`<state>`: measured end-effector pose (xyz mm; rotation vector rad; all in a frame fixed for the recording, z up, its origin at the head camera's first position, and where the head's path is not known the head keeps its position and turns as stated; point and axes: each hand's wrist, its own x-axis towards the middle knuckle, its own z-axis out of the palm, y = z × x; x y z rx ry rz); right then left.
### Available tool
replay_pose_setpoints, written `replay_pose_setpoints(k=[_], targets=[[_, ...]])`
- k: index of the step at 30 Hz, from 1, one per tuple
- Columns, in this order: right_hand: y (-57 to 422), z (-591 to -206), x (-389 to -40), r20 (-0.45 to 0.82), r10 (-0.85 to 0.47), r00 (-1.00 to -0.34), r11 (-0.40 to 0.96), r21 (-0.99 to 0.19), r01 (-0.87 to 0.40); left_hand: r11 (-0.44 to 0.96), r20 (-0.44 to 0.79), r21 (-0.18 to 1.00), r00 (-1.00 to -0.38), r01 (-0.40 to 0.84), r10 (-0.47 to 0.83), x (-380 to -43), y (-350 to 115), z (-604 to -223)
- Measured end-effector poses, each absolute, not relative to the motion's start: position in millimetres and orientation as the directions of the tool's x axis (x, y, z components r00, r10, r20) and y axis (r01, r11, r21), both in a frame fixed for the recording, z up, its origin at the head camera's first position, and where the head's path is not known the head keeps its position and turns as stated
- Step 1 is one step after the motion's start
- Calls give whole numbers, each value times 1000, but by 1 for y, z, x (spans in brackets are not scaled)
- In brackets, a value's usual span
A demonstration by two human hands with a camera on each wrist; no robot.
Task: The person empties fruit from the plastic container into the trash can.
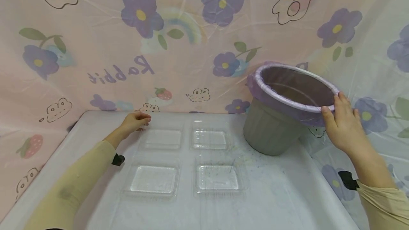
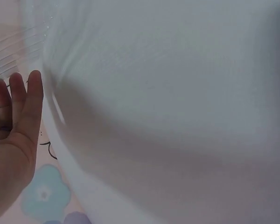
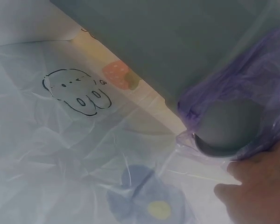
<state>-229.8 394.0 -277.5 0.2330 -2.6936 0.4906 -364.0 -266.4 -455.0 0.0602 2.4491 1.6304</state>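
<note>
In the head view my left hand [image 1: 132,122] is at the far left corner of the back left clear plastic container [image 1: 162,138]. Its fingers [image 2: 33,95] look fairly straight beside the ridged clear plastic in the left wrist view; the thumb is hidden there. On the right, my right hand [image 1: 346,125] grips the rim of a grey trash can [image 1: 271,127], which appears to lean to the right. A purple bag [image 1: 255,85] lines the can and folds over its rim, with a pale ring around the top. The can's inside shows no contents.
Three more clear containers sit on the white-covered table: back right [image 1: 210,138], front left [image 1: 154,179] and front right [image 1: 218,178]. Behind the table hangs a patterned plastic curtain [image 1: 179,63]. Faint coloured specks mark the cover near the can.
</note>
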Motion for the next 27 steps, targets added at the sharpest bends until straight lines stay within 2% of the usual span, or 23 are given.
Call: replay_pose_setpoints(k=[8,14,17,22,25,27], targets=[[395,-282,-237,429,-83,-899,914,-327,-240,424,-159,902,-977,-84,144,-364,-268,-454],[394,-284,-246,459,-88,-884,903,-339,-266,496,-120,868,-980,-25,160,-360,-277,-449],[393,-284,-248,477,-88,-875,896,-346,-279,612,-63,789,-984,54,168,-357,-281,-443],[387,-279,-246,512,-72,-856,890,-354,-287,834,-3,531,-983,154,183,-348,-278,-428],[378,-275,-243,522,-63,-851,893,-351,-282,897,14,409,-984,166,175,-343,-274,-415],[370,-272,-241,528,-62,-847,894,-348,-283,913,30,375,-986,163,164,-341,-270,-407]])
